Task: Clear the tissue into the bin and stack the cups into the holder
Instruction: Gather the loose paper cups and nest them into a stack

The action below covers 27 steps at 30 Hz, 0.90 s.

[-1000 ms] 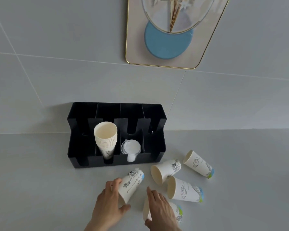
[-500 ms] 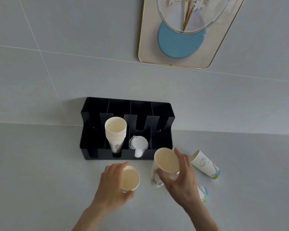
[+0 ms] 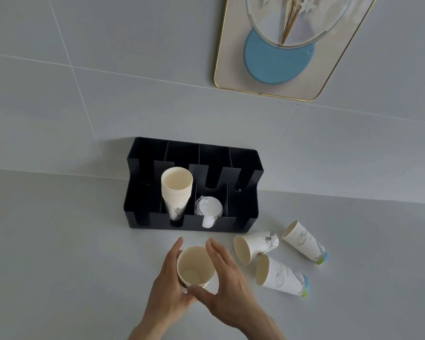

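Two paper cups nested one in the other (image 3: 195, 267) stand upright in front of the black holder (image 3: 241, 207). My left hand (image 3: 168, 283) wraps their left side and holds them. My right hand (image 3: 227, 278) is against their right side, thumb at the near rim and fingers spread. A stack of several cups (image 3: 176, 190) stands in the holder's second slot, with clear lids (image 3: 208, 211) in the third. Three printed cups lie on their sides to the right: one (image 3: 255, 245), one (image 3: 281, 276) and one (image 3: 304, 241). No tissue or bin shows.
The holder stands against a grey tiled wall. A gold-rimmed picture (image 3: 282, 47) hangs above on the right. The grey counter (image 3: 59, 266) stretches left of my hands and right past the lying cups.
Each hand held a separate cup half a second ago; the right hand's cup now sits inside the left hand's cup. Both hands have come together in front of the holder.
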{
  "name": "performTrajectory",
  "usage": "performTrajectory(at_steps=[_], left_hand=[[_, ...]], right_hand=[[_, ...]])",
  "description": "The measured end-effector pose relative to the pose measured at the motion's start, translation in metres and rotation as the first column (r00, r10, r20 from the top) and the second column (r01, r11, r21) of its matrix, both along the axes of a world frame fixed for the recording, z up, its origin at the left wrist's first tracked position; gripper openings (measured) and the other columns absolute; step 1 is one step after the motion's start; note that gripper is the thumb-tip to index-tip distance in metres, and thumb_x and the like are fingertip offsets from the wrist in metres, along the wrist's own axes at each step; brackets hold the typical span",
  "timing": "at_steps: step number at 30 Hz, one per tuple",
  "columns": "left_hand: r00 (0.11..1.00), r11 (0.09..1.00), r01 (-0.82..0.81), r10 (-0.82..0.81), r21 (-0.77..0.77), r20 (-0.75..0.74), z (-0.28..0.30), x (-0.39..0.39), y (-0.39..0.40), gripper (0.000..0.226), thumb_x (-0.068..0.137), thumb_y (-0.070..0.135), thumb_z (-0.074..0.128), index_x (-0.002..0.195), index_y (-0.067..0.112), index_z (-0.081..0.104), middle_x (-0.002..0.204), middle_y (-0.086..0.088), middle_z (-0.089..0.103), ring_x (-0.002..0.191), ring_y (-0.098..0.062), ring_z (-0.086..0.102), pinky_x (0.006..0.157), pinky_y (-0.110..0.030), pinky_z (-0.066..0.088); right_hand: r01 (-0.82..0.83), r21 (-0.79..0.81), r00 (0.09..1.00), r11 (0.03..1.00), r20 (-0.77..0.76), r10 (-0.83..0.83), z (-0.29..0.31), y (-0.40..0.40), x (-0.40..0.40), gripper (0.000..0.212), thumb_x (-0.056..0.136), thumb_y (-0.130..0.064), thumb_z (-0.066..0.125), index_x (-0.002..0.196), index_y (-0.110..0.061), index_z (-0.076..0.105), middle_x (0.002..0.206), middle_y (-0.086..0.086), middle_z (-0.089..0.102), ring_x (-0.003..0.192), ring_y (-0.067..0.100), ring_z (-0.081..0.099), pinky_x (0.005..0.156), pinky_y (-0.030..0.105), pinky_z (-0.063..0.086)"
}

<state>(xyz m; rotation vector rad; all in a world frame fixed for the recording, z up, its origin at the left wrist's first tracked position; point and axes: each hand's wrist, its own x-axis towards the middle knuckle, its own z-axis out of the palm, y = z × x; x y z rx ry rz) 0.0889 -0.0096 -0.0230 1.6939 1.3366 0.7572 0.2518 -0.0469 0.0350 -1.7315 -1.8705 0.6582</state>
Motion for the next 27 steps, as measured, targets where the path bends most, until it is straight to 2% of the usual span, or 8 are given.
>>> performTrajectory(at_steps=[4, 9, 14, 17, 20, 22, 24, 27], left_hand=[[1.000, 1.000, 0.014, -0.013, 0.017, -0.018, -0.004, -0.001, -0.001, 0.123, 0.055, 0.035, 0.091, 0.147, 0.054, 0.012, 0.129, 0.034, 0.044, 0.112, 0.006, 0.054, 0.081, -0.014, 0.051], [0.998, 0.998, 0.040, -0.038, 0.053, -0.041, -0.006, 0.002, -0.001, 0.103, 0.060, 0.042, 0.088, 0.138, 0.060, 0.023, 0.131, 0.035, 0.038, 0.114, 0.003, 0.053, 0.082, -0.016, 0.048], [1.000, 1.000, 0.001, 0.000, 0.030, -0.016, -0.009, 0.007, -0.003, 0.104, 0.059, 0.041, 0.092, 0.142, 0.049, 0.030, 0.133, 0.029, 0.040, 0.115, 0.000, 0.050, 0.084, -0.022, 0.044], [1.000, 1.000, -0.007, 0.007, 0.021, -0.019, -0.008, 0.010, -0.003, 0.102, 0.060, 0.038, 0.091, 0.142, 0.049, 0.030, 0.133, 0.031, 0.038, 0.114, 0.001, 0.049, 0.083, -0.022, 0.043], [0.999, 1.000, 0.002, -0.002, 0.009, -0.035, -0.006, 0.015, -0.001, 0.103, 0.060, 0.038, 0.092, 0.142, 0.049, 0.030, 0.131, 0.036, 0.036, 0.112, 0.001, 0.049, 0.082, -0.021, 0.042], [0.999, 1.000, 0.001, -0.001, 0.001, -0.034, -0.004, 0.017, -0.001, 0.102, 0.061, 0.037, 0.091, 0.141, 0.049, 0.029, 0.131, 0.037, 0.035, 0.111, 0.002, 0.048, 0.082, -0.020, 0.042], [0.999, 1.000, -0.002, 0.002, -0.005, -0.043, -0.004, 0.018, -0.001, 0.101, 0.061, 0.037, 0.091, 0.141, 0.049, 0.029, 0.131, 0.037, 0.035, 0.111, 0.003, 0.048, 0.081, -0.020, 0.042], [0.999, 1.000, 0.001, -0.001, 0.000, -0.041, -0.004, 0.019, -0.001, 0.100, 0.061, 0.037, 0.091, 0.138, 0.051, 0.029, 0.130, 0.036, 0.036, 0.109, 0.006, 0.048, 0.081, -0.018, 0.042]], right_hand=[[0.009, -0.035, 0.997, 0.999, 0.083, -0.006, -0.017, -0.001, 0.003, 0.080, 0.087, -0.052, 0.066, 0.155, -0.024, 0.034, 0.161, -0.015, 0.032, 0.145, 0.007, 0.035, 0.117, 0.031, 0.036], [0.035, -0.079, 0.995, 0.996, 0.094, -0.028, -0.021, 0.004, 0.013, 0.075, 0.085, -0.057, 0.065, 0.150, -0.028, 0.043, 0.155, -0.016, 0.043, 0.139, 0.006, 0.044, 0.112, 0.026, 0.039], [0.354, 0.074, 0.903, 0.932, 0.234, -0.361, -0.028, 0.006, 0.072, 0.061, 0.078, -0.012, 0.077, 0.136, -0.016, 0.059, 0.128, 0.001, 0.067, 0.110, 0.028, 0.064, 0.089, 0.040, 0.053], [0.347, -0.012, 0.848, 0.938, 0.432, -0.308, -0.044, -0.002, 0.111, 0.087, 0.067, 0.005, 0.071, 0.148, -0.008, 0.043, 0.147, 0.008, 0.054, 0.132, 0.034, 0.053, 0.103, 0.042, 0.048], [0.290, -0.136, 0.807, 0.947, 0.567, -0.166, -0.059, -0.017, 0.125, 0.102, 0.068, -0.005, 0.074, 0.157, -0.012, 0.025, 0.159, 0.003, 0.037, 0.145, 0.027, 0.037, 0.117, 0.037, 0.036], [0.285, -0.170, 0.781, 0.943, 0.611, -0.126, -0.068, -0.023, 0.127, 0.109, 0.049, -0.011, 0.089, 0.148, -0.009, 0.042, 0.136, 0.008, 0.059, 0.123, 0.031, 0.059, 0.101, 0.041, 0.051], [0.288, -0.116, 0.759, 0.951, 0.633, -0.152, -0.072, -0.028, 0.123, 0.112, 0.034, -0.013, 0.093, 0.137, -0.008, 0.049, 0.108, 0.006, 0.063, 0.095, 0.029, 0.067, 0.081, 0.040, 0.058], [0.250, -0.099, 0.782, 0.963, 0.607, -0.141, -0.054, -0.027, 0.115, 0.111, 0.037, -0.029, 0.094, 0.136, -0.006, 0.048, 0.106, 0.006, 0.061, 0.087, 0.029, 0.065, 0.073, 0.039, 0.057]])
